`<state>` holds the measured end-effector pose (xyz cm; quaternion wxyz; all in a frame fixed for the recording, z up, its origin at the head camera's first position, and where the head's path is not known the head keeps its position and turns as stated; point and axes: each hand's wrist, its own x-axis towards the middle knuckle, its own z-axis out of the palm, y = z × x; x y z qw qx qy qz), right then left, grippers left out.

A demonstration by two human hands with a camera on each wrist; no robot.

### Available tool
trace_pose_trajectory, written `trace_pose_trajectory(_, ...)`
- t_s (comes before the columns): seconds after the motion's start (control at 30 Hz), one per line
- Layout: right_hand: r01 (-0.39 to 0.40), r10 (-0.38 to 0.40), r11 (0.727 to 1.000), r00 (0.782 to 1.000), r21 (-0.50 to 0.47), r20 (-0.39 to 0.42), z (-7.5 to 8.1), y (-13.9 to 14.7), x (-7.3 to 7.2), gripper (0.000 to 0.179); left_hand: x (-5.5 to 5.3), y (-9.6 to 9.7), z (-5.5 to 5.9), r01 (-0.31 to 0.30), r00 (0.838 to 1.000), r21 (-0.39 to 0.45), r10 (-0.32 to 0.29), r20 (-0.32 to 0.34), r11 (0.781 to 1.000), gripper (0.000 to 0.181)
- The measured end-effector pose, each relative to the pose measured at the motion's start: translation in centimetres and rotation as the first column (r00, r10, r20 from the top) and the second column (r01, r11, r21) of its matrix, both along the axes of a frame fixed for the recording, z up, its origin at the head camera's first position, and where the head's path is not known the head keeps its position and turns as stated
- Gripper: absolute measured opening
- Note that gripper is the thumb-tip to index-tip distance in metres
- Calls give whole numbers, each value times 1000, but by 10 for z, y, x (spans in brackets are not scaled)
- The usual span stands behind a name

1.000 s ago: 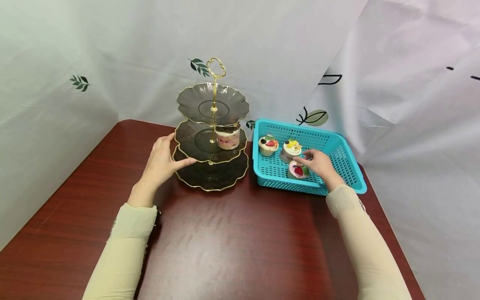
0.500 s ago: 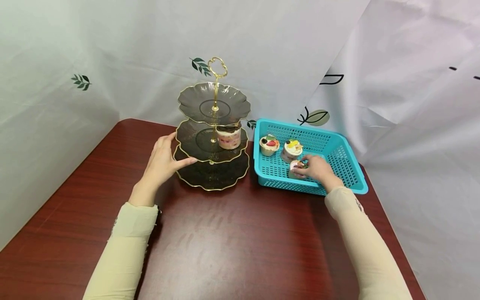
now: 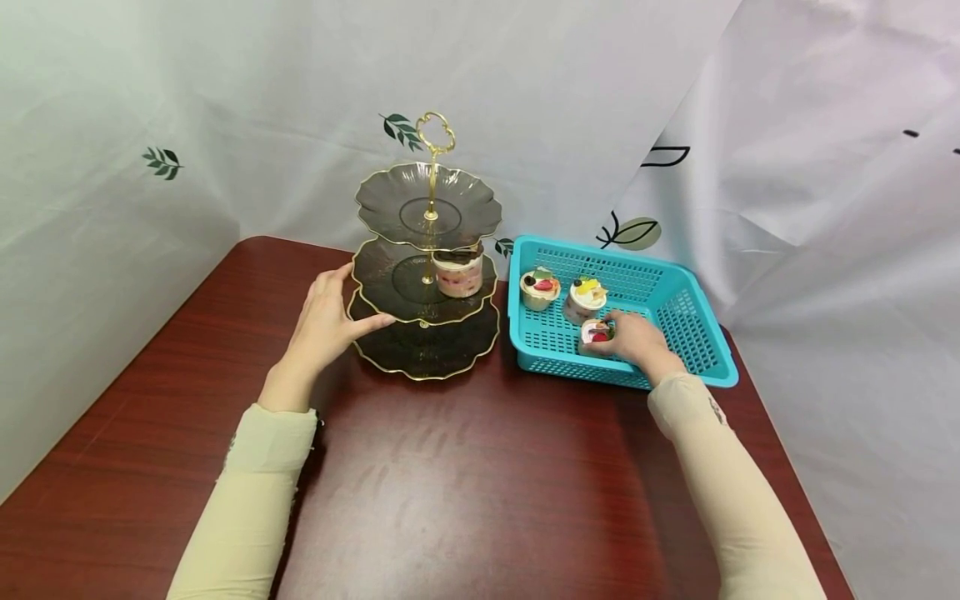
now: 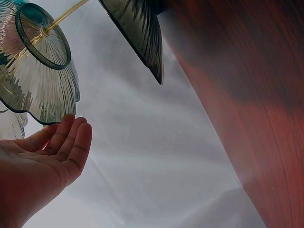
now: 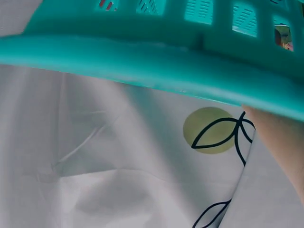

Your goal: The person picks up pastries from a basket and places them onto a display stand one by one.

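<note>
Head view gives me what neither wrist feed does: both hands and the whole layout on the red-brown table [image 3: 465, 483]. There the right hand [image 3: 637, 340] pinches the nearest dessert cup [image 3: 592, 338], topped with a strawberry, inside the turquoise basket [image 3: 570, 369] on the right. My right wrist feed has only the basket's outer wall, a bit of forearm [image 5: 280, 147] and a leaf print [image 5: 208, 130] on the pale cloth [image 5: 114, 199], so from that one I cannot tell the grip. Left wrist adds the ribbed underside of a smoky plate [image 4: 50, 90], with the left hand [image 3: 324, 321] relaxed, fingers extended at its wavy rim; the head view places that hand at the left of the tiered stand [image 3: 390, 208], thumb by the edge of the middle tier [image 3: 382, 279]. Counting up, I have one stand with three gold-rimmed tiers and one loop handle [image 3: 435, 133], one basket and four dessert cups: a layered cup [image 3: 459, 277] on the right of the middle tier, and three in the basket, counting the pinched one, a left cup [image 3: 540, 292] and a yellow-topped cup [image 3: 587, 298] just beyond the pinched one.
</note>
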<state>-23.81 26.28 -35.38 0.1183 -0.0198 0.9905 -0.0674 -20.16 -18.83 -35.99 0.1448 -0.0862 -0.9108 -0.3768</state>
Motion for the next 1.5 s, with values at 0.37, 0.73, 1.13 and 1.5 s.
trace_pose_trajectory(0.37, 24, -23, 999, 999, -21, 35, -3, 4, -1, 84, 2, 0, 0, -8, 1000, 0, 8, 19, 1000, 97)
trace_pose_trajectory(0.73, -13, 15, 999, 999, -52, 38, -7, 4, -2, 87, 2, -1, -1, -9, 1000, 5, 9, 25, 1000, 97)
trace_pose_trajectory(1.13, -82, 82, 994, 997, -70, -3, -11, 3, -7, 64, 1, 0, 1, -4, 1000, 2, 4, 27, 1000, 98)
trace_pose_trajectory(1.5, -99, 100, 994, 995, -36, 12, -9, 1, -7, 56, 1, 0, 2, -5, 1000, 3, 5, 23, 1000, 98)
